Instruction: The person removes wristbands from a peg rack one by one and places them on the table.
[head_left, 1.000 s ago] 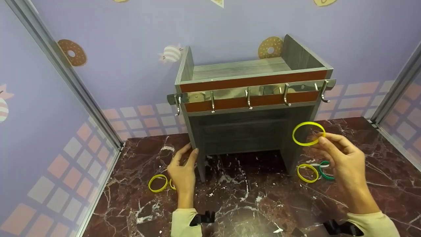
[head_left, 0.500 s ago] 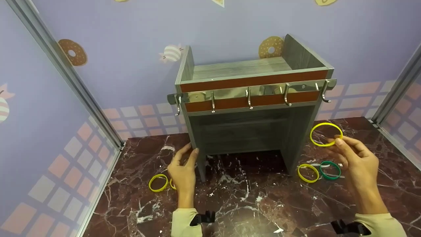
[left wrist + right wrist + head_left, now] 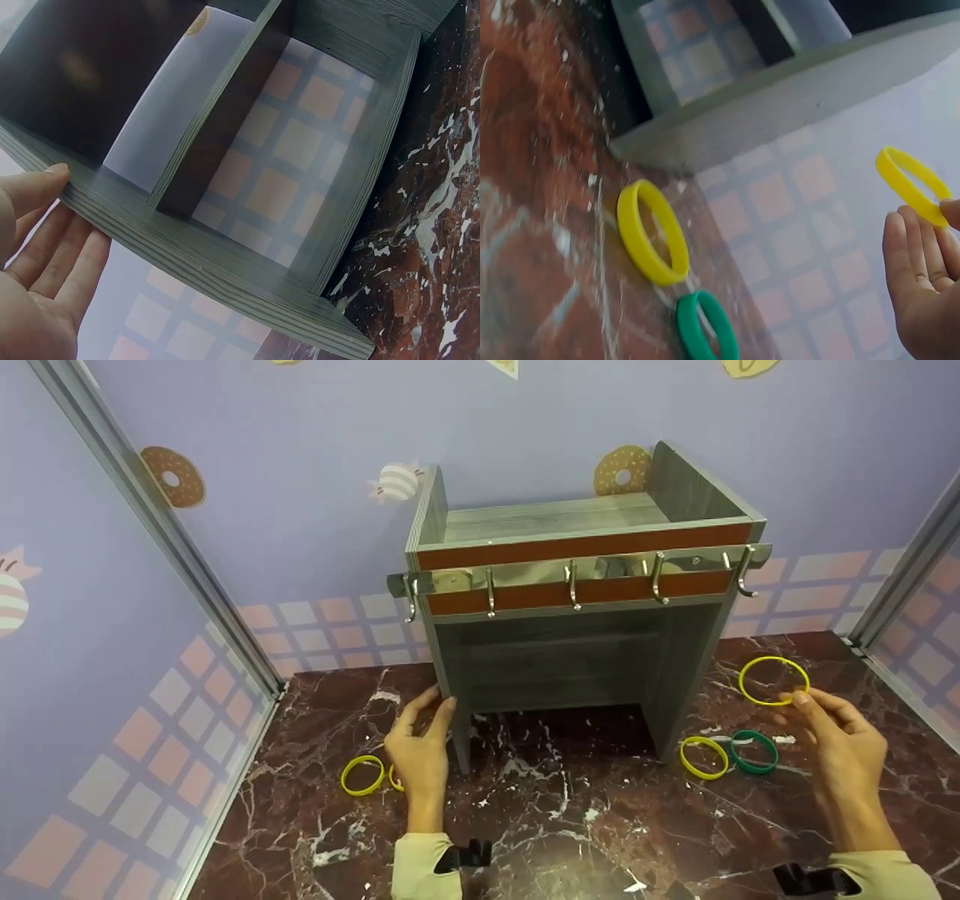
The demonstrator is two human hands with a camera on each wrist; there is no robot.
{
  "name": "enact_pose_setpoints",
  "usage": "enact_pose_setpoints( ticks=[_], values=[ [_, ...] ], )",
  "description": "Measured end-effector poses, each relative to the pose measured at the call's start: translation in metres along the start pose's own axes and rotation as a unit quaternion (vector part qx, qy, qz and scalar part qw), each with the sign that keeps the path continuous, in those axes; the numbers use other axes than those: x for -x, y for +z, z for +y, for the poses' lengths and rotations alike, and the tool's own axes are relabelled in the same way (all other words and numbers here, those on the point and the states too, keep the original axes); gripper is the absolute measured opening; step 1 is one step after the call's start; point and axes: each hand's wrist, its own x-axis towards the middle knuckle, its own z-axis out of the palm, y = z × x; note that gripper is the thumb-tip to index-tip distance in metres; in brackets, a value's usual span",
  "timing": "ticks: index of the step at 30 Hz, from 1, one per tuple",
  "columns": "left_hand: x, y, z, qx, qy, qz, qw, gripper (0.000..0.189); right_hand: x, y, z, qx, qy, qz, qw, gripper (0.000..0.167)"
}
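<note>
My left hand [image 3: 420, 750] grips the left side panel [image 3: 195, 274] of a grey wooden rack [image 3: 555, 675], thumb and fingers on either face of the board. My right hand [image 3: 849, 750] pinches a thin yellow wristband [image 3: 763, 702] between thumb and fingers, up in the air to the right of the rack. On the tabletop below it lie another yellow wristband [image 3: 634, 236] and a green wristband [image 3: 694, 330], side by side. Beside my left hand lies a third yellow wristband [image 3: 361, 793]; one more yellow band [image 3: 394, 781] is partly hidden behind that hand.
Across the rack's front runs a metal strip [image 3: 536, 574] with several hooks [image 3: 574, 592]; no band hangs on them. The rack stands on a dark red marbled table [image 3: 555, 840]. A patterned purple wall [image 3: 315, 510] rises behind, with side walls at left and right.
My right hand has moved right and slightly down with the yellow wristband, away from the rack, uncovering the green band. My left hand has stayed on the side panel.
</note>
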Motion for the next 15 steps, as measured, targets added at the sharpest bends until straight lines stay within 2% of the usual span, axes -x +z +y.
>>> enact_pose_setpoints(
  ticks=[4, 8, 15],
  values=[
    [-0.001, 0.0, 0.0, -0.002, -0.005, 0.001, 1.0, 0.023, -0.003, -0.012, 0.001, -0.002, -0.002, 0.039, 0.9993, 0.012],
    [-0.001, 0.0, 0.0, 0.0, -0.01, 0.0, 1.0, 0.023, -0.006, -0.024, 0.002, 0.022, 0.003, 0.07, 0.9973, 0.011],
    [0.0, 0.0, 0.002, 0.012, -0.006, -0.003, 0.9999, 0.023, -0.014, -0.041, 0.001, 0.102, 0.014, 0.091, 0.9905, 0.012]
  ],
)
